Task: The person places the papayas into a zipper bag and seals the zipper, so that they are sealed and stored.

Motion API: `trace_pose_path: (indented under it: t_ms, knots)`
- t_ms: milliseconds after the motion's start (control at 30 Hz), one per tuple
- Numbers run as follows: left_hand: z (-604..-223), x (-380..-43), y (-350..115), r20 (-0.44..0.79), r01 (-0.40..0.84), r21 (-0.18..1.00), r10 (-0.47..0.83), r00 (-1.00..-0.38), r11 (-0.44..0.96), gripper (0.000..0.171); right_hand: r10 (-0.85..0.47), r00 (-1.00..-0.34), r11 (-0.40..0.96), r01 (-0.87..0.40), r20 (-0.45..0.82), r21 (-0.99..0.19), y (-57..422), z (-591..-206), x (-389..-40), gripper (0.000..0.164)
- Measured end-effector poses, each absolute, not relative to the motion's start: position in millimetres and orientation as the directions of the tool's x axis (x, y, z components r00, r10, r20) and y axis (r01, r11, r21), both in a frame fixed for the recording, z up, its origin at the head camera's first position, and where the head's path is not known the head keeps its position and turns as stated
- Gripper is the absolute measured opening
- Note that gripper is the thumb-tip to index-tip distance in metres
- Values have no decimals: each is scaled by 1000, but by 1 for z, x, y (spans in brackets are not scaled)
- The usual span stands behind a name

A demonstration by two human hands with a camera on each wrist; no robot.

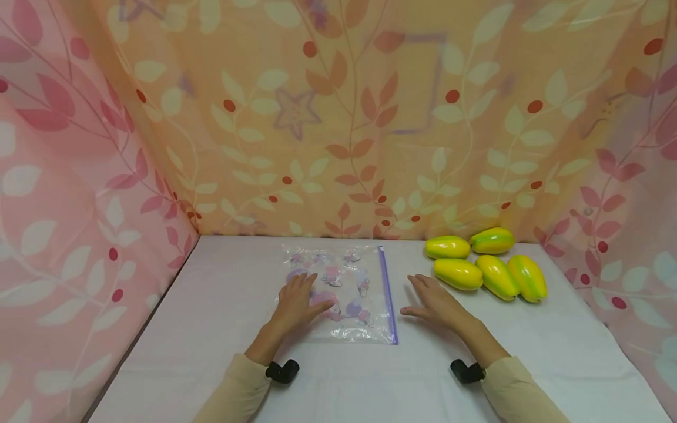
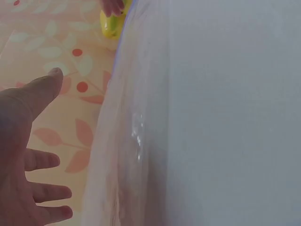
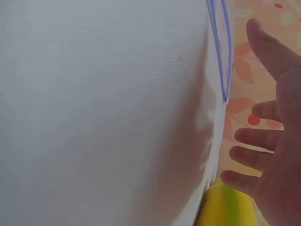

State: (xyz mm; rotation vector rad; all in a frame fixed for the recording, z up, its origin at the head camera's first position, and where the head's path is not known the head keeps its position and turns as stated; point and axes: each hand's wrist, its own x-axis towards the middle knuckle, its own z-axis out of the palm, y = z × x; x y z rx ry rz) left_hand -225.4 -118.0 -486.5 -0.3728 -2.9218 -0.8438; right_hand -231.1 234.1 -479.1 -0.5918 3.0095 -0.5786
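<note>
A clear plastic zip bag (image 1: 338,282) with pink and purple cartoon prints lies flat on the white table; its purple zip edge (image 1: 388,296) faces right. My left hand (image 1: 298,302) hovers over the bag's left part, fingers spread and holding nothing. Just right of the zip edge is my right hand (image 1: 436,302), its fingers extended and nothing in its grasp. Several yellow-green papayas (image 1: 458,274) lie in a group beyond the right hand. In the right wrist view one papaya (image 3: 228,207) shows below the fingers.
The table (image 1: 222,305) is covered in white cloth. Leaf-patterned curtains stand behind it (image 1: 338,176) and along its left (image 1: 79,235) and right sides. Black wrist cameras (image 1: 282,371) sit on both wrists at the sleeve cuffs.
</note>
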Motion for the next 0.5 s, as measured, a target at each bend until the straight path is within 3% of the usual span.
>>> trace_pose_path:
  t_ms: [500]
  knots:
    - [-486, -230, -96, 73, 227, 590, 229, -971, 775, 82, -384, -923, 861, -361, 9, -357, 229, -482, -238, 88]
